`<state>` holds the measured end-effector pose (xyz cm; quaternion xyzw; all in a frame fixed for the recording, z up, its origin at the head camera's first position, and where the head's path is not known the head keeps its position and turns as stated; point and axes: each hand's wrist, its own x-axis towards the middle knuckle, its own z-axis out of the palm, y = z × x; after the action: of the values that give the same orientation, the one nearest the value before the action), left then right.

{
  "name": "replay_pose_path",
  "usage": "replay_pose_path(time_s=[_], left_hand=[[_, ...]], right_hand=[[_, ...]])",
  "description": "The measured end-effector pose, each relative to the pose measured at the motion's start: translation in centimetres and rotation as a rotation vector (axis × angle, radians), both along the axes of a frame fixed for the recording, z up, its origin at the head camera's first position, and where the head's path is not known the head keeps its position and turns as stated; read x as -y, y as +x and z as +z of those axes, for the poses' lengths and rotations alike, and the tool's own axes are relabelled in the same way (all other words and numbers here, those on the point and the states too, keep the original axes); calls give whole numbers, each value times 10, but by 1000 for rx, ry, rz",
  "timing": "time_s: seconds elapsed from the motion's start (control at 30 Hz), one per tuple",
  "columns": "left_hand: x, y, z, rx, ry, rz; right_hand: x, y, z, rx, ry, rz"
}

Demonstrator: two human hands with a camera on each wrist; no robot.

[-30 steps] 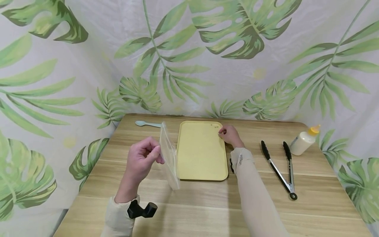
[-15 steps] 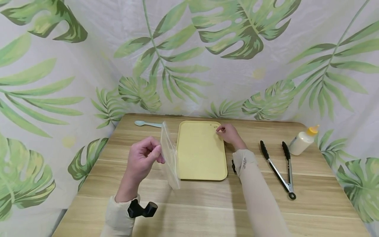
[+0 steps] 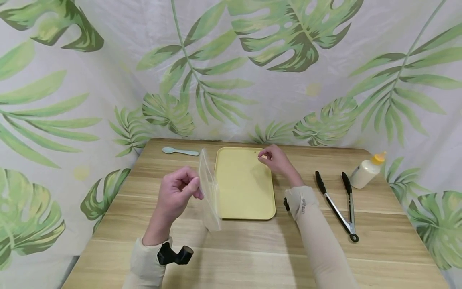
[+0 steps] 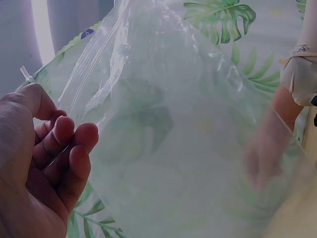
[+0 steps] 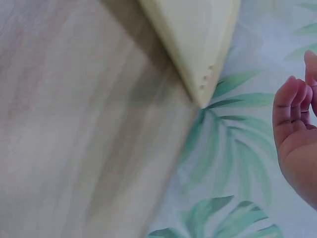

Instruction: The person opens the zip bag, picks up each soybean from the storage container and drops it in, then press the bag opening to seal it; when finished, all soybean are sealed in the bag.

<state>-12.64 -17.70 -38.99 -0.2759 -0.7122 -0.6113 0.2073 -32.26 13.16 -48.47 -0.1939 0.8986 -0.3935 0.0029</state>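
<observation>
My left hand (image 3: pixel 177 196) pinches the edge of a clear plastic zip bag (image 3: pixel 209 192) between thumb and curled fingers. The bag hangs upright over the left edge of a pale yellow tray (image 3: pixel 245 188). In the left wrist view, the bag (image 4: pixel 178 148) spreads wide, and a white slider (image 4: pixel 26 74) shows at its upper left. My right hand (image 3: pixel 277 159) hovers by the tray's far right corner, its thumb and fingers bent with nothing visible between them. Small dark dots (image 5: pixel 204 78) mark that corner; I cannot tell whether they are holes or loose bits.
A light blue spoon (image 3: pixel 180 151) lies at the back left of the wooden table (image 3: pixel 249 257). On the right are spread black-and-silver tongs (image 3: pixel 337 208) and a white squeeze bottle (image 3: pixel 365 173) with a yellow cap. A leaf-patterned curtain (image 3: pixel 223 96) hangs behind.
My right hand has moved left and slightly away from me, over the tray's corner, covering some dots. The left hand and bag stay nearly still. The view shifts slightly.
</observation>
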Motion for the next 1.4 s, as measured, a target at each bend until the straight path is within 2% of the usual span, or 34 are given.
replay_pose_path(time_s=[0.27,0.5,0.63,0.97,1.2,1.4], left_hand=[[-6,-2,-1,-31,34,-28],[-9,-3,-3,-40,8,-34],[-10,-3,-4,-36,8,-38],[-15,-3,-7,-23,-21,-56],[-19,-4,-9,-2,-35,-52],[-20,-4,-9,1,-33,-55]], right_hand=[[9,17,25,-66,-37,50],[15,31,41,-102,-39,82],[18,40,51,-90,-50,95],[23,65,73,-136,-119,172],[28,91,93,-179,-190,249],[36,119,114,-291,-213,346]])
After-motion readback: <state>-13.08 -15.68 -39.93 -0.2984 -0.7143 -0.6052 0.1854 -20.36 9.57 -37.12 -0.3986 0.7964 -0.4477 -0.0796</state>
